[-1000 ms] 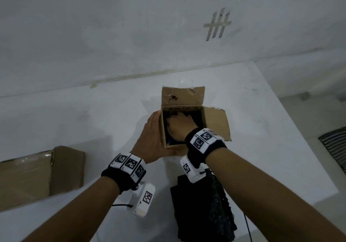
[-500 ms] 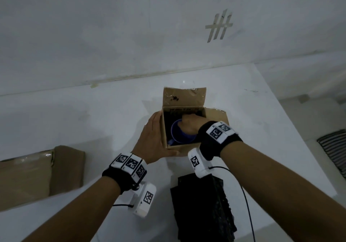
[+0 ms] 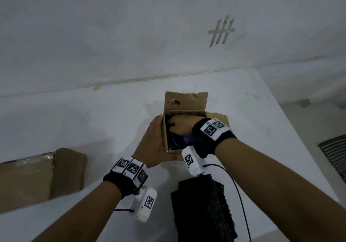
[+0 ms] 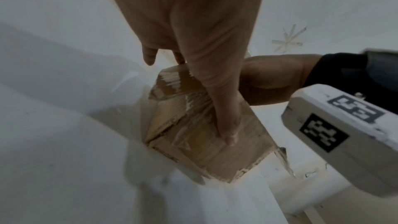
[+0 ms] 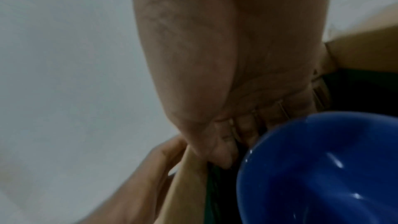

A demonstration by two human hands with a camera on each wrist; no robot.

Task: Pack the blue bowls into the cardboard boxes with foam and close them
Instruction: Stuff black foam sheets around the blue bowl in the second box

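Observation:
A small cardboard box stands open on the white table, its back and right flaps raised. My left hand grips its near left corner, thumb on the taped near face and fingers on the left wall. My right hand reaches into the box at its back left. Its fingers are curled down between the blue bowl and the box wall, where they pinch dark foam lining. In the head view the bowl shows partly below that hand.
A stack of black foam pieces lies at the table's near edge, just below my right wrist. A larger cardboard box sits at the far left. The table's right edge drops to the floor. A wall runs behind.
My right hand went from over the bowl to the box's right side, then across to its back left corner. My left hand kept its hold on the box.

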